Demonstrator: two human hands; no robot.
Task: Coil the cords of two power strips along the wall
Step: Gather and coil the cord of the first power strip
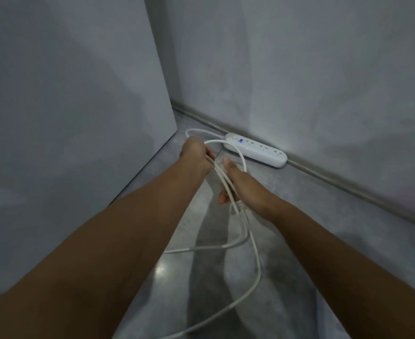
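Power strip: one in view, white, long and rounded. It lay flat on the grey floor, its long side close against the baseboard of the right-hand wall. A small blue light showed near its left end. Several socket groups ran along its top face; their exact number was too blurred to count.

Cord: one, white. It left the strip's left end, looped out toward the corner and curved back into the hands. Between the two hands several strands ran side by side as a bundle; the exact strand count could not be told. Below the right hand the cord hung in loose loops, and one strand trailed across the floor toward the lower left.

Left hand: one, bare, closed around the upper end of the bundled strands, near the strip's left end.

Right hand: one, bare, curled about the lower part of the bundle, thumb pointing up, fingers wrapped beneath.

Cabinet panel: one, pale and flat-sided, standing on the left, its bottom edge meeting the floor.
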